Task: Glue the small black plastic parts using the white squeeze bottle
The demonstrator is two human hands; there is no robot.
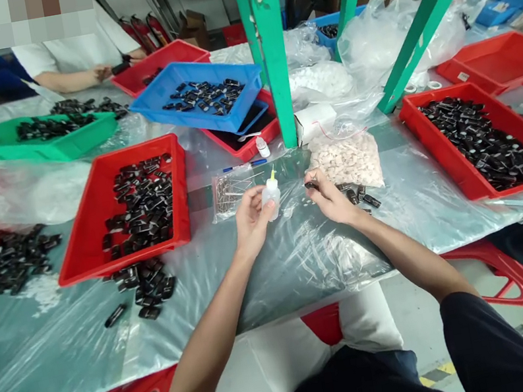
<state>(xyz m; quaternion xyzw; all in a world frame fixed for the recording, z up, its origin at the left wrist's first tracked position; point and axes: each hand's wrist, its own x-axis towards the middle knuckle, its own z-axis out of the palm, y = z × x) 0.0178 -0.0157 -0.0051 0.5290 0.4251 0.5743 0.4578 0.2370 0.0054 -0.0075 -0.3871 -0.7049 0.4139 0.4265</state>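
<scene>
My left hand (251, 219) is closed round a small translucent squeeze bottle (270, 196) with a yellow-green needle tip pointing up. In my right hand (331, 198) a small black plastic part (311, 185) is pinched between thumb and fingers. The two hands are apart, over the plastic-covered table (297, 263). Just behind my right hand lies a clear bag of small cream-coloured pieces (348, 158). Several loose black parts (367, 198) rest beside that hand. Left of the bottle is a clear bag of thin metal pins (234, 194).
Red trays of black parts stand at left (180, 223) and right (485, 185). Behind are a blue tray (198, 119), a green tray (77, 143) and a green post (279, 86). A small white bottle (262, 147) and a blue pen (245, 166) lie near. Across the table, a person (72, 54) works.
</scene>
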